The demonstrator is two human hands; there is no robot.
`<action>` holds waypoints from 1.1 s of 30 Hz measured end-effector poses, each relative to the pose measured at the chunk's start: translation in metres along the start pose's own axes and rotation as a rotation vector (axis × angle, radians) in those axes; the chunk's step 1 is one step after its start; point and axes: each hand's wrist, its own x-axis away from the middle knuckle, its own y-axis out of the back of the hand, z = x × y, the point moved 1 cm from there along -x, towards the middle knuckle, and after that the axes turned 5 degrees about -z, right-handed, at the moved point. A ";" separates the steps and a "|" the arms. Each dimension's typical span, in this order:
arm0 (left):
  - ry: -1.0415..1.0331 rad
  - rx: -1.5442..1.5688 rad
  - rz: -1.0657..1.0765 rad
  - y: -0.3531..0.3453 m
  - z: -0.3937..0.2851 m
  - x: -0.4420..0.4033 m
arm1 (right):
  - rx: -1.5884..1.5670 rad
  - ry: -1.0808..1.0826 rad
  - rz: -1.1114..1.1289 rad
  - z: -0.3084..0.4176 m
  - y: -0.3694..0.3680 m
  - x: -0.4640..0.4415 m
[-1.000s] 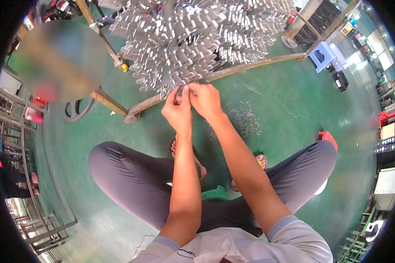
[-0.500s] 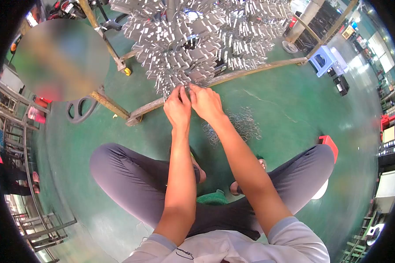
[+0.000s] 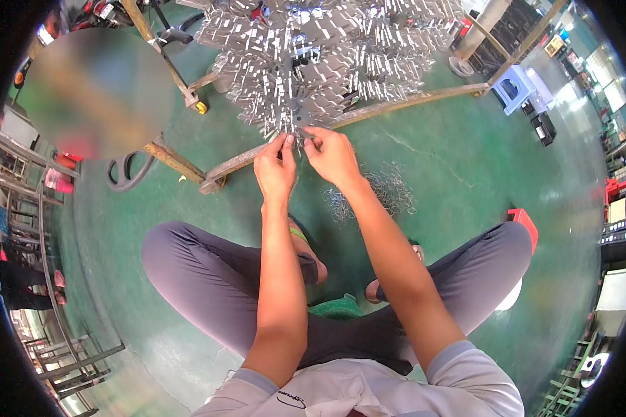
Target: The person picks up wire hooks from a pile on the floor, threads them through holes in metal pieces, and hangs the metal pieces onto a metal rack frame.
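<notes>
Currently, left hand and right hand are working, fingers narrow, at lower edge of metal parts; cannot tell grip contents; positioning is apparently requiring fine fingertip control.

two bare hands, one wire pile, one blue stool, metal parts too crowded to count

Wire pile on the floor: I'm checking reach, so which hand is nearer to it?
Right. The right hand is just beyond and left of the wire pile; the left hand is farther left.
</notes>
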 end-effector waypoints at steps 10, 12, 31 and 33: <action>0.017 0.090 0.046 0.008 -0.008 0.015 | -0.300 0.158 -0.210 -0.023 -0.031 0.037; 0.090 0.157 0.040 0.011 -0.007 0.022 | -0.308 0.135 -0.280 -0.017 -0.038 0.050; 0.273 -0.038 0.023 0.049 -0.049 0.041 | -0.199 0.175 -0.460 -0.038 -0.018 0.088; 0.209 0.032 0.160 0.043 -0.049 0.041 | -0.213 0.161 -0.459 -0.039 -0.015 0.090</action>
